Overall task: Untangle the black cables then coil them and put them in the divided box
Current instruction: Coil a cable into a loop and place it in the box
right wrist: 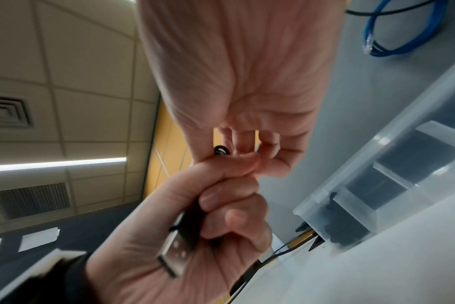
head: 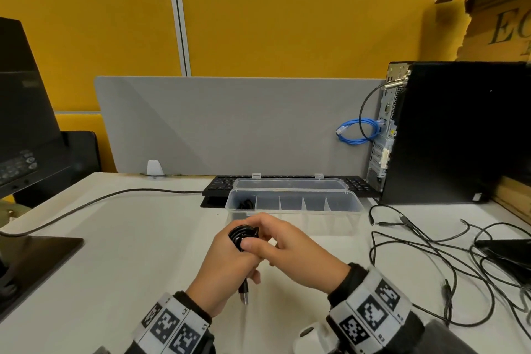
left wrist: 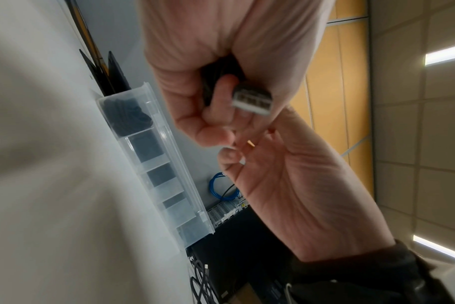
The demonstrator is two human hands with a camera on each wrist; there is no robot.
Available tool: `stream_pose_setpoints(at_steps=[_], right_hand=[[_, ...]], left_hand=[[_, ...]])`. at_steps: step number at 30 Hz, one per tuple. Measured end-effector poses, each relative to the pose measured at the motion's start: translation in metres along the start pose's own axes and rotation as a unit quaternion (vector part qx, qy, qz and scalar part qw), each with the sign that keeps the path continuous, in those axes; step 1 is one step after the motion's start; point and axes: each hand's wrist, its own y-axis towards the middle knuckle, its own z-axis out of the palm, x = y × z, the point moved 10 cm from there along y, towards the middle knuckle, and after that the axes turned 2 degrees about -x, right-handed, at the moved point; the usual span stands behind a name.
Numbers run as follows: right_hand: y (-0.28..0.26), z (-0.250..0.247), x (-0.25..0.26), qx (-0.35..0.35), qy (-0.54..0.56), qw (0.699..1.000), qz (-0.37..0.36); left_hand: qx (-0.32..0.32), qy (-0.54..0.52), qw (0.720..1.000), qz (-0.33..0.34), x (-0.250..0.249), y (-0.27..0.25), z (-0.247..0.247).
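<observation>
Black coiled cable (head: 243,236) sits gripped in the curled left hand (head: 227,270), right hand (head: 290,253) pinching it, divided box (head: 293,211) at twelve o'clock.

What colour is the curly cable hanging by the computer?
Blue. The looped cable shows best in the head view, hanging beside the black computer tower.

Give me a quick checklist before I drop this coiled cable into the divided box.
1. Coiled cable held: ok, left hand grips it, right hand pinches the top.
2. USB plug tucked in: not ok, it hangs loose below the left hand.
3. Divided box lid open: ok.
4. Free compartment: ok, only the leftmost holds a stored cable.
5. Coil secured against springing open: cannot tell.
6. Loose cables clear of the box: ok, they lie to its right.
</observation>
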Motion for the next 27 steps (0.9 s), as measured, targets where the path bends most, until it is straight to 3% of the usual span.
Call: stream_pose_setpoints(at_steps=[5,8,10,12,15,18,24,27], right_hand=[[-0.003,-0.019,0.001,-0.032,-0.018,0.999,0.013],[0.012,-0.065,-0.005,-0.129,-0.028,0.991,0.027],[0.029,-0.106,-0.012,-0.233,-0.083,0.968,0.036],[0.049,-0.127,-0.023,-0.274,-0.14,0.949,0.06],[0.08,-0.116,-0.058,-0.214,-0.219,0.944,0.127],[0.102,-0.091,-0.093,-0.124,-0.289,0.934,0.17],[0.117,-0.059,-0.132,-0.032,-0.312,0.918,0.243],[0.119,-0.059,-0.129,-0.015,-0.379,0.901,0.211]], left_hand=[[0.037,-0.018,0.999,-0.036,0.0,-0.001,0.016],[0.076,-0.032,0.996,-0.046,-0.009,0.016,0.018],[0.025,0.039,0.999,-0.027,-0.015,0.041,0.0],[-0.039,0.183,0.982,0.01,-0.02,0.066,-0.019],[-0.039,0.339,0.939,0.03,-0.009,0.088,-0.021],[-0.038,0.396,0.917,0.027,0.002,0.096,-0.021],[-0.035,0.386,0.922,0.025,0.008,0.108,-0.03],[-0.028,0.381,0.924,0.03,0.008,0.11,-0.031]])
